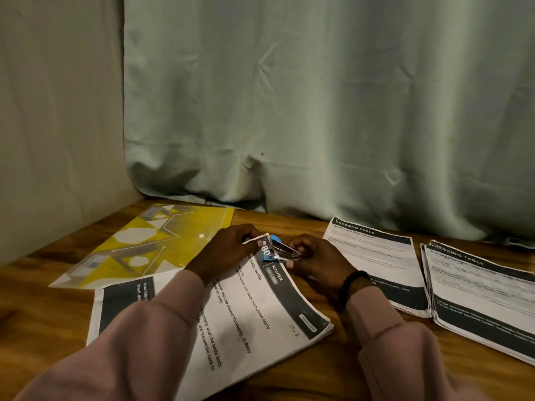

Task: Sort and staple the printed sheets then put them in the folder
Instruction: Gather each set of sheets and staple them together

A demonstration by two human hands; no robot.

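A stack of printed sheets headed KITCHEN [260, 311] lies in front of me on the wooden table. My left hand [228, 250] pinches the stack's far corner and lifts it a little. My right hand [315, 259] grips a small blue and silver stapler [275, 248] set over that corner. A yellow and white plastic folder [150, 244] lies flat to the left, behind the stack. Two more stacks headed DRESSING TABLE lie to the right, one nearer the middle [376, 264] and one at the right edge [480, 296].
A pale green curtain [318, 111] hangs along the table's back edge. A beige wall [58, 125] closes the left side. Bare wood [43, 308] shows at the front left, and between the stacks.
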